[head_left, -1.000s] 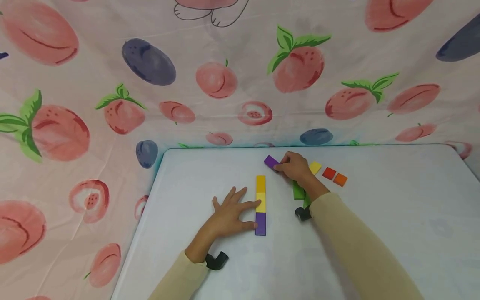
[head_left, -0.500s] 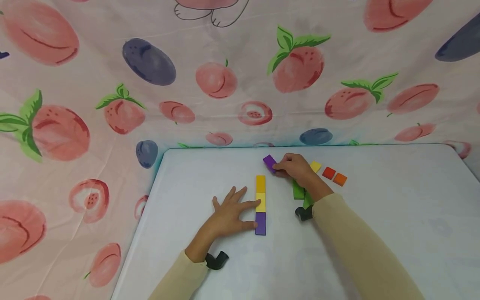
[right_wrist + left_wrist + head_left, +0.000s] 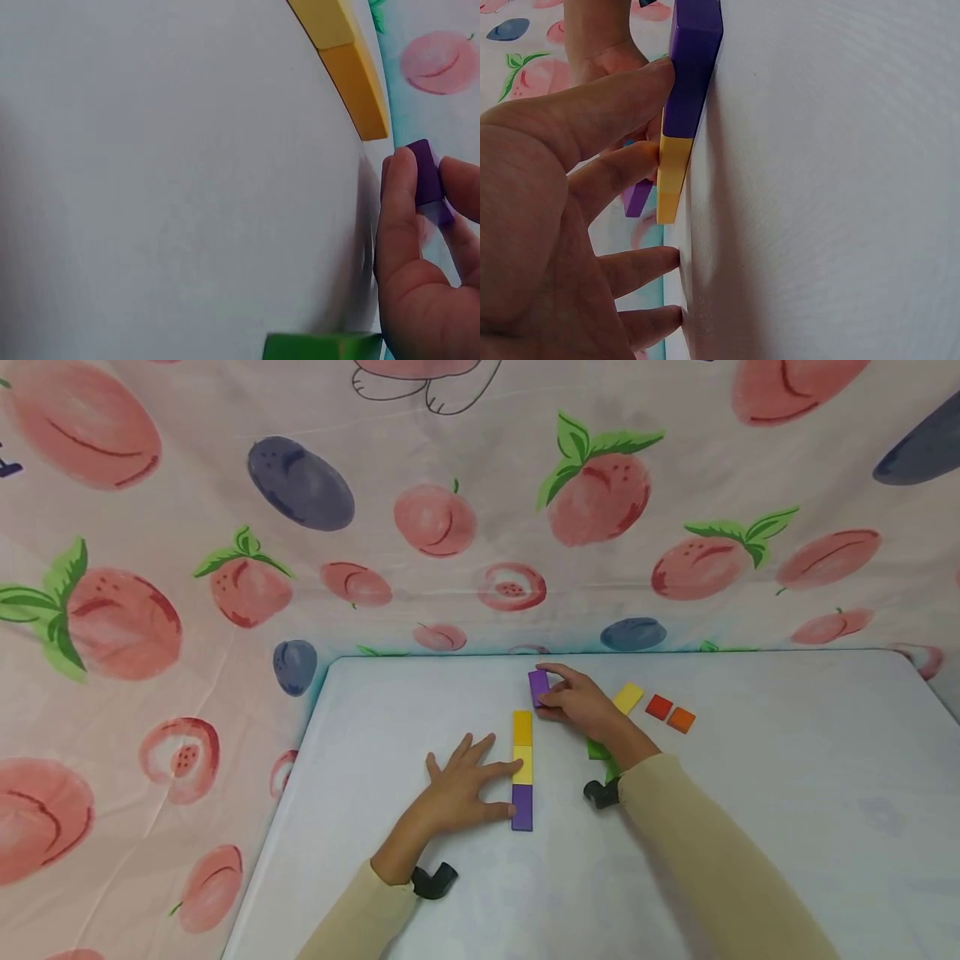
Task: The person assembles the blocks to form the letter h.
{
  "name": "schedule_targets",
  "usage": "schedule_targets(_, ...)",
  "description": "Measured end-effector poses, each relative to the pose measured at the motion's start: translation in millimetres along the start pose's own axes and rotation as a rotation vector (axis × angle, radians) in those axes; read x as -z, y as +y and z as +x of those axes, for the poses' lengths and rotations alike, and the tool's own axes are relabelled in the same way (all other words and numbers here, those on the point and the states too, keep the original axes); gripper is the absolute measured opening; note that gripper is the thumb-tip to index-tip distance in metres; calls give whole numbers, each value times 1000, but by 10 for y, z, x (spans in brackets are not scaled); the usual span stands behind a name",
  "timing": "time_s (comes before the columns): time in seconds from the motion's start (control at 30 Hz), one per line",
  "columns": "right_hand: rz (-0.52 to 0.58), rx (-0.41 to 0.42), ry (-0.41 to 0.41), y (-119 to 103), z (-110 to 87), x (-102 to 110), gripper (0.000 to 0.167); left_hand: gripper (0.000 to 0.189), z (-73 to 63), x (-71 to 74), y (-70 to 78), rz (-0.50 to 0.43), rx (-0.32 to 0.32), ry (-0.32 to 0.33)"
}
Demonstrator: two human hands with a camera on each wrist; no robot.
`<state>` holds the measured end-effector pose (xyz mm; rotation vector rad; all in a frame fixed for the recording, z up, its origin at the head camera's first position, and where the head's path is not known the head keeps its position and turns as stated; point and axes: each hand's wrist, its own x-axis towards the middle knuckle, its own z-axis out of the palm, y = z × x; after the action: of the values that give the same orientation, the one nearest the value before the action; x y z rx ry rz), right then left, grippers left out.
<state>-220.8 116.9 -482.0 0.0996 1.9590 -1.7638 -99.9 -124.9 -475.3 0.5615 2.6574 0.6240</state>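
Three flat blocks lie end to end in a straight column on the white table: an orange-yellow block (image 3: pixel 522 727) at the far end, a yellow block (image 3: pixel 527 755), then a purple block (image 3: pixel 522 814) nearest. My left hand (image 3: pixel 453 797) spreads its fingers beside them, index fingertip at the yellow block and thumb against the near purple block (image 3: pixel 694 67). Beyond the far end, my right hand (image 3: pixel 588 706) pinches a second purple block (image 3: pixel 537 682) between thumb and fingers. In the right wrist view this purple block (image 3: pixel 427 172) shows apart from the column.
Partly beneath my right forearm lie green blocks (image 3: pixel 597 750) and a yellow block (image 3: pixel 630 696). A red block (image 3: pixel 659 707) and an orange block (image 3: pixel 681 720) sit to their right. A fruit-patterned cloth (image 3: pixel 510 543) hangs along the table's far edge.
The purple block in my right hand has turned from slanting to nearly in line with the column. My right index finger has stretched toward its far end. My left hand stays put.
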Motion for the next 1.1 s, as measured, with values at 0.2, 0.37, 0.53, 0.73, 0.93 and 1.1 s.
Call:
schedule_targets(0.2,-87,51,130,-1,4,-86,58,62,2,-7,3,1,1,4)
schedule_targets(0.37,-262,78,206,-3,1,-142,58,62,7,-7,5,8,9,0)
schedule_targets(0.53,-346,73,213,-13,14,-178,58,62,5,1,14,11,8,5)
schedule_targets(0.73,-407,53,227,-15,39,-210,56,61,8,3,24,14,8,9)
schedule_targets(0.93,-442,45,234,-34,40,-227,52,61,10,-1,18,11,11,11)
schedule_targets(1.1,-470,37,220,-22,58,-227,51,61,13,-9,1,16,0,14)
